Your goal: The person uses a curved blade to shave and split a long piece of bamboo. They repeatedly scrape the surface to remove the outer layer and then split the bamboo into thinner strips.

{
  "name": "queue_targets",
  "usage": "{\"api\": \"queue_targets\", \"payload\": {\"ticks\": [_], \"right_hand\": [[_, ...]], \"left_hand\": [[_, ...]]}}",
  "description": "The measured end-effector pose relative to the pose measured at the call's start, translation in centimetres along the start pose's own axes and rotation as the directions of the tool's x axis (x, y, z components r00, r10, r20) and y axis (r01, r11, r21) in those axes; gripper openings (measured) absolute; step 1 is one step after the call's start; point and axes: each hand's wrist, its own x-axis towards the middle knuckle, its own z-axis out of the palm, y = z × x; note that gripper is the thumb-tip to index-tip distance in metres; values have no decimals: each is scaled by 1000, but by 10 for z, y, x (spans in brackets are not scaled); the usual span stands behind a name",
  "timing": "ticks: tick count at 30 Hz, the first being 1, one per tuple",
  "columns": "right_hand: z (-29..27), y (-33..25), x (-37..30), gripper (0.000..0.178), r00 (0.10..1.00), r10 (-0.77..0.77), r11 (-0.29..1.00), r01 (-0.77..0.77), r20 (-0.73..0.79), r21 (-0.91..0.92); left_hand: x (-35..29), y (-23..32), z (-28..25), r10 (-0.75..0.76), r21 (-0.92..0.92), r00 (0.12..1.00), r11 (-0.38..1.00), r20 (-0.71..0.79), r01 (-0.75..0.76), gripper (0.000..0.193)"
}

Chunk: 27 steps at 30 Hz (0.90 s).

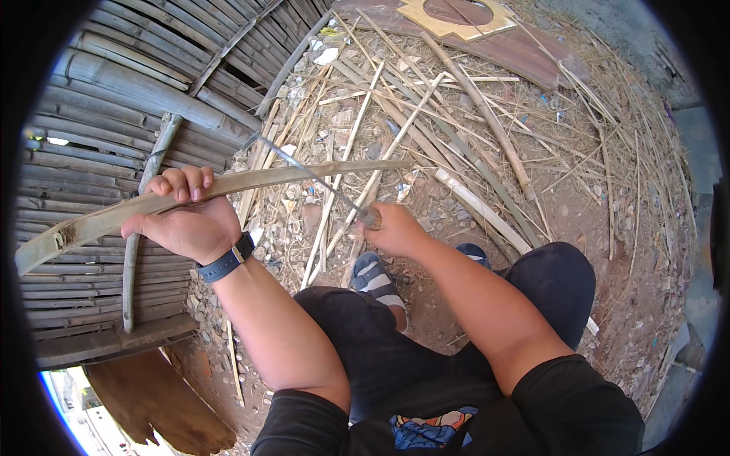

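Observation:
My left hand [186,216] is wrapped around a long split bamboo strip [251,180], thumb below it and fingertips curled over its upper edge. The strip runs from the far left, where a knot shows, and narrows to a tip in front of me. My right hand [397,230] is closed on the handle of a machete [323,182]. Its slim blade, seen nearly edge-on, points up and left and crosses the strip to the right of my left hand. Whether the blade touches the strip I cannot tell.
A bamboo slat wall [91,167] stands close on the left. Bamboo strips [395,137], a round pole [487,114] and shavings litter the dirt floor ahead. A yellow board with a round cutout [417,17] lies at the back. My sandalled foot [374,277] is below the blade.

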Motion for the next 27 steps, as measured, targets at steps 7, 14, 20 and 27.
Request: {"api": "queue_targets", "payload": {"ticks": [7,14,20,27], "right_hand": [[31,74,11,40,965,164,983,-143,-205,112],[28,35,7,41,999,-41,993,44,-26,114],[37,40,6,46,996,-16,1000,15,-87,-12],[18,-1,6,36,987,-123,990,128,-104,50]], "left_hand": [[5,-12,-7,39,69,987,997,-158,-29,76],[1,-7,-14,-26,-7,1000,1000,-10,26,77],[19,-6,-59,-23,-38,999,999,-48,21,81],[3,-9,-20,-23,-10,998,1000,60,24,79]]}}
